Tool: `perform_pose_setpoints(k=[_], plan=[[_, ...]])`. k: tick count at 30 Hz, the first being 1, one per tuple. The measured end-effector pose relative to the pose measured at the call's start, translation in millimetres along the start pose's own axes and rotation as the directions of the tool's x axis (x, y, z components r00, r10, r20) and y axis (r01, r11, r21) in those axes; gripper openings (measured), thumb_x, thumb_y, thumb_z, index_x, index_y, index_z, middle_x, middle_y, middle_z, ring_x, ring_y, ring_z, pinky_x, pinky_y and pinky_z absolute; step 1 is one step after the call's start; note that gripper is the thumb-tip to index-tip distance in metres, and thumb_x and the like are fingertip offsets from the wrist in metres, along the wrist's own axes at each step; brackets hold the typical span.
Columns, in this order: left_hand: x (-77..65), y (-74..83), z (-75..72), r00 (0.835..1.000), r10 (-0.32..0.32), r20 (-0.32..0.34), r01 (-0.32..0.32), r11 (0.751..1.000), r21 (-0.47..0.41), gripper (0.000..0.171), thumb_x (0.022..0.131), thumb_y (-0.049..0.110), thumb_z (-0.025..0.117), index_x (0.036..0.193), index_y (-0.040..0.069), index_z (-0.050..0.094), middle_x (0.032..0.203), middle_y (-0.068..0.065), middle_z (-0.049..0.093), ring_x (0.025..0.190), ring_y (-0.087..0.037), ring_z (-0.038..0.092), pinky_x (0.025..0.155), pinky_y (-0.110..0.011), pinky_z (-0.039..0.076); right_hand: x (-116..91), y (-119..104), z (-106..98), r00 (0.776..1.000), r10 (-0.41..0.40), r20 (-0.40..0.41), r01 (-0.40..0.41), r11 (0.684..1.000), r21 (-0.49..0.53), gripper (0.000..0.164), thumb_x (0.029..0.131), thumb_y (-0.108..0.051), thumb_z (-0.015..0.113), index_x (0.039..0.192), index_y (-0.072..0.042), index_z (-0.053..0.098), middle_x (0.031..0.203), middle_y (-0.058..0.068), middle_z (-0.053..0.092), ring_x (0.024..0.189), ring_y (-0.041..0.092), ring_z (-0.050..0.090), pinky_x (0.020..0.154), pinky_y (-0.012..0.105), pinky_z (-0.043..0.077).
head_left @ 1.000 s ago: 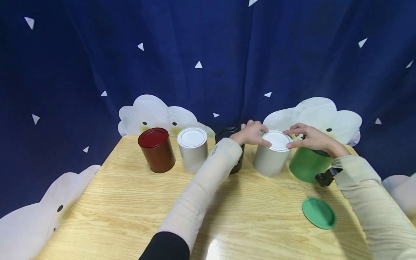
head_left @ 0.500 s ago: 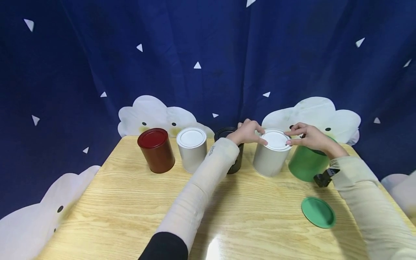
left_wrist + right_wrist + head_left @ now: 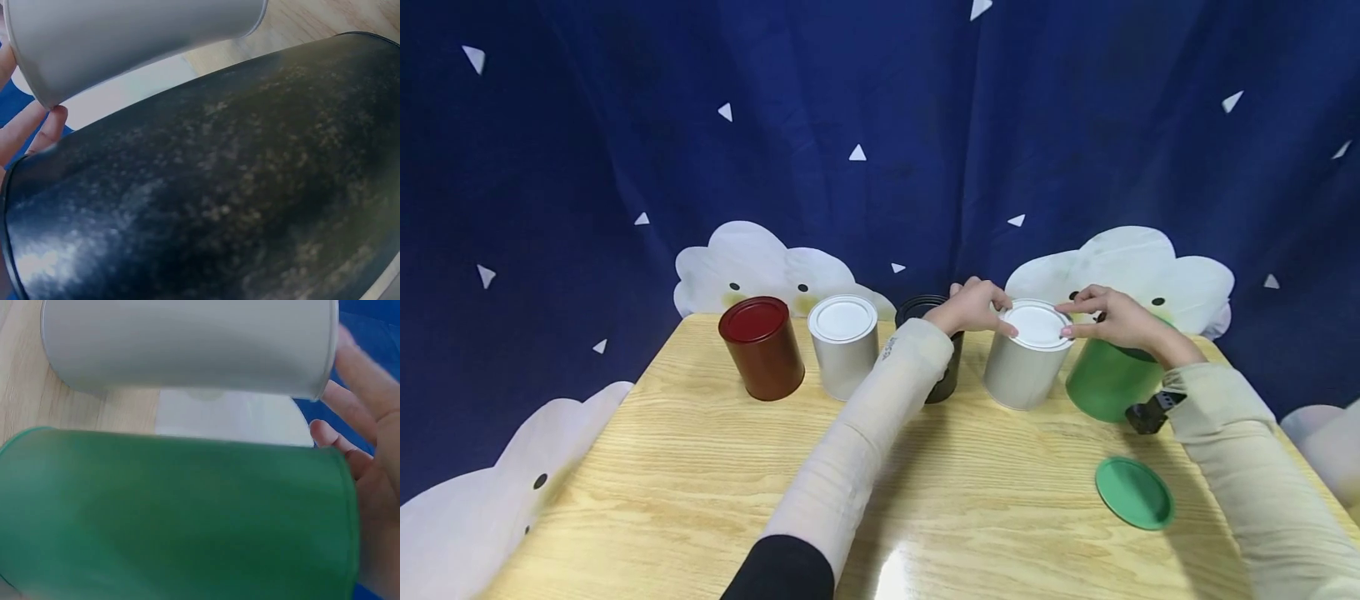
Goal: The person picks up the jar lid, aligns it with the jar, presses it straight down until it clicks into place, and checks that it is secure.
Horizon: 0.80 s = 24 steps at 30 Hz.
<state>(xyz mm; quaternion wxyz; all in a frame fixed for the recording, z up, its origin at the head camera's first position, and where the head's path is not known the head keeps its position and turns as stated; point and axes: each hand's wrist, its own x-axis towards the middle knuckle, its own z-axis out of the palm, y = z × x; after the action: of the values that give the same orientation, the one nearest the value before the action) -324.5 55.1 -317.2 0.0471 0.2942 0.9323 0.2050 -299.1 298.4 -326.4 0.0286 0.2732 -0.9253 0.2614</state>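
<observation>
A: Where are the hands seen?

B: Both are placed at the top of the grey can, which stands upright on the wooden table between the black can and the green can. Its white lid is seated on it.

A: How is the left hand set?

B: Its fingers are curled over the left edge of the lid, and the rim is pinched. In the left wrist view a fingertip is seen at the lip of the grey can, with the black can filling most of the frame.

A: And the right hand?

B: It is held over the green can, the thumb and forefinger laid on the right edge of the lid, fingers fairly straight. Whether the rim is gripped cannot be told. In the right wrist view the fingers are spread past the grey can, above the green can.

A: What else is noted on the table?

B: A green lid lies flat, near the front of the green can. Further left a second grey can with a white lid and a brown can with a red lid are stood side by side. A dark blue curtain with white clouds hangs behind.
</observation>
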Motion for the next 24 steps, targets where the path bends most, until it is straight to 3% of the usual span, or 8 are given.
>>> perform_pose_setpoints(k=[4,11,19,24], plan=[[1.1,0.4,-0.1,0.999,0.016,0.029,-0.017,1.000,0.014,0.044,0.074,0.040,0.073,0.112,0.019,0.066,0.094,0.008,0.057,0.092,-0.010,0.039,0.078,-0.030,0.022,-0.9,2.3,1.8,0.998,-0.060,-0.011,0.060,0.998,-0.037,0.045,0.073,-0.016,0.076,0.112,0.003,0.063,0.091,0.013,0.051,0.077,0.020,0.039,0.060,0.028,0.037],[0.1,3.0,-1.5,0.999,-0.007,0.053,0.005,0.999,0.043,0.045,0.076,0.041,0.071,0.116,0.022,0.064,0.102,0.008,0.057,0.094,-0.011,0.039,0.079,-0.032,0.022,0.4,0.0,2.7,0.997,-0.071,-0.012,0.069,0.989,-0.129,0.049,0.072,-0.022,0.077,0.111,0.003,0.063,0.096,0.015,0.052,0.083,0.026,0.040,0.066,0.036,0.035],[-5.7,12.0,-2.5,0.999,0.023,0.023,-0.027,0.981,0.190,0.056,0.079,0.047,0.065,0.128,0.022,0.055,0.112,0.004,0.056,0.101,-0.014,0.039,0.079,-0.031,0.026,-12.3,-7.2,-0.6,0.992,-0.070,-0.106,0.054,0.988,-0.142,0.055,0.072,-0.025,0.077,0.114,0.005,0.060,0.100,0.018,0.055,0.093,0.033,0.047,0.076,0.046,0.036],[-13.4,12.3,-2.9,0.997,0.071,-0.029,-0.066,0.988,0.136,0.060,0.078,0.046,0.067,0.130,0.019,0.052,0.107,0.003,0.056,0.099,-0.014,0.041,0.075,-0.028,0.027,-21.1,-9.6,-2.2,0.985,-0.082,-0.149,0.059,0.987,-0.153,0.053,0.072,-0.024,0.077,0.116,0.002,0.060,0.094,0.014,0.058,0.084,0.028,0.051,0.069,0.042,0.039]])
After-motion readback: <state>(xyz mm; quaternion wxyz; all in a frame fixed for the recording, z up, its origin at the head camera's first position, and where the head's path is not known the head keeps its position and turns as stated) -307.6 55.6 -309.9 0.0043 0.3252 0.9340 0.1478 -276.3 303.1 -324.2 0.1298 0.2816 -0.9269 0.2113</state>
